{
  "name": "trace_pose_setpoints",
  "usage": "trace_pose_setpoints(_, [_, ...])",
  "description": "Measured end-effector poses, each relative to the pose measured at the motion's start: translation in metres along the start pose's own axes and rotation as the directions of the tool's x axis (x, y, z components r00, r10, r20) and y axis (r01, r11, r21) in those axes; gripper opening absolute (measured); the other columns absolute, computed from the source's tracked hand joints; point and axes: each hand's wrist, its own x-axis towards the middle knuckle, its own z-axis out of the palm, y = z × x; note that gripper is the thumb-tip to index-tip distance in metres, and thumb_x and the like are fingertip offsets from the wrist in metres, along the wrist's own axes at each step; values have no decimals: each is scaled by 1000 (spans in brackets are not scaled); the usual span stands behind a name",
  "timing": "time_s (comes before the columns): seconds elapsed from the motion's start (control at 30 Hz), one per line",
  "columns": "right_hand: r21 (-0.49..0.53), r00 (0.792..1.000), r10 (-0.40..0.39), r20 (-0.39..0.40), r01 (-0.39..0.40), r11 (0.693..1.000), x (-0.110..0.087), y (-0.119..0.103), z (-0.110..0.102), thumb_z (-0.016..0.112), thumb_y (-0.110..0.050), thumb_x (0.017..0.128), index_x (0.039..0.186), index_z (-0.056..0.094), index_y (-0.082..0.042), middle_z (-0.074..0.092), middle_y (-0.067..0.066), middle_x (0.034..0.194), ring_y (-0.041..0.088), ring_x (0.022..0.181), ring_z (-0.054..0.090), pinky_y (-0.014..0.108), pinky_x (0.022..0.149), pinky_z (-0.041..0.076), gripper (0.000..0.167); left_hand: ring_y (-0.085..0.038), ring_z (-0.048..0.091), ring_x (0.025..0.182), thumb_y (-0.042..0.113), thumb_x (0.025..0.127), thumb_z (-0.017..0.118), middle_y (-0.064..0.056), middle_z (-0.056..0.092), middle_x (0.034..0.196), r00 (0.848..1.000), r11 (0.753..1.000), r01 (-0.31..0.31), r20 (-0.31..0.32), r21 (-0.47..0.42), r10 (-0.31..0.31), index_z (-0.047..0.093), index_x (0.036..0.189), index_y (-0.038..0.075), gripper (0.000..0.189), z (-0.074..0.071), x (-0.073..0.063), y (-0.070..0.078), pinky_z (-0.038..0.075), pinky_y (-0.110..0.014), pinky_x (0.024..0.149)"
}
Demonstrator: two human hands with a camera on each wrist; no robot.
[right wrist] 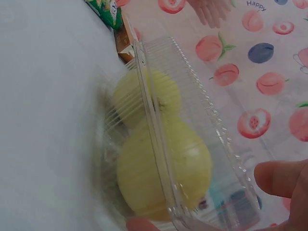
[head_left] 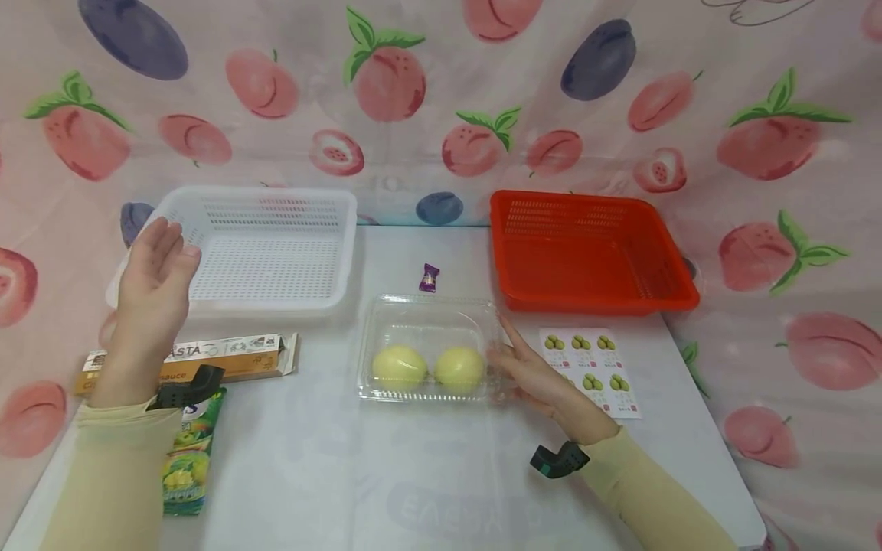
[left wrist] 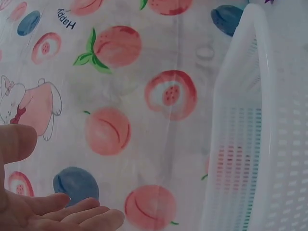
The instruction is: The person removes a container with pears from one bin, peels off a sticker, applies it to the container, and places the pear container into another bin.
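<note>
My right hand [head_left: 534, 375] is at the right side of a clear plastic clamshell box [head_left: 427, 310], its fingertips right at the box's edge. Two round, pale yellow-green fruits [head_left: 460, 370] lie inside the box. In the right wrist view the thumb [right wrist: 279, 178] is extended beside the lid's rim, and another fingertip shows at the box's lower corner. My left hand [head_left: 153, 287] is raised with nothing in it, palm turned inward and fingers straight, overlapping the left end of a white plastic basket [head_left: 341, 252] in the head view.
A red basket [head_left: 592, 306] stands at the back right, with a sheet of fruit pictures [head_left: 592, 375] in front. Behind the box lies a small purple-wrapped candy [head_left: 429, 278]. A pasta box [head_left: 227, 360] and a green snack packet [head_left: 189, 467] lie by the left arm.
</note>
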Motion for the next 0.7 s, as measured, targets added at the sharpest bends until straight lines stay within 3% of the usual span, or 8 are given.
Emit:
trace_pose_setpoints(0.1, [-17, 1000, -17, -3, 17, 1000, -3, 0, -6, 52, -30, 103, 157, 3, -38, 19, 14, 159, 40, 132, 35, 50, 85, 51, 74, -16, 15, 145, 21, 103, 47, -11, 18, 160, 999, 999, -41, 31, -17, 41, 13, 157, 12, 64, 9, -2, 0, 18, -20, 112])
trace_pose_setpoints(0.23, [-13, 999, -31, -19, 31, 999, -10, -2, -16, 53, -32, 102, 157, 3, -37, 13, 16, 160, 43, 136, 31, 54, 92, 49, 75, -17, 17, 145, 23, 104, 46, -11, 19, 160, 995, 996, -76, 72, 50, 73, 13, 157, 12, 64, 20, -5, -1, 20, -20, 112])
trace_pose_setpoints(0.47, [3, 997, -45, -64, 45, 999, -27, -5, -35, 53, -28, 102, 158, -1, -31, 13, 17, 160, 45, 136, 31, 53, 92, 49, 78, -18, 20, 145, 24, 104, 46, -11, 22, 158, 982, 988, -137, 141, 66, 127, 14, 157, 11, 62, 38, -10, 1, 23, -21, 111])
trace_pose_setpoints(0.7, [-6, 992, -102, -72, 102, 995, -42, -8, -55, 52, -29, 103, 158, -4, -27, 14, 18, 159, 48, 136, 29, 53, 92, 49, 79, -21, 22, 144, 23, 104, 48, -10, 23, 159, 969, 986, -154, 203, 61, 139, 15, 157, 13, 63, 49, -18, 4, 27, -19, 109])
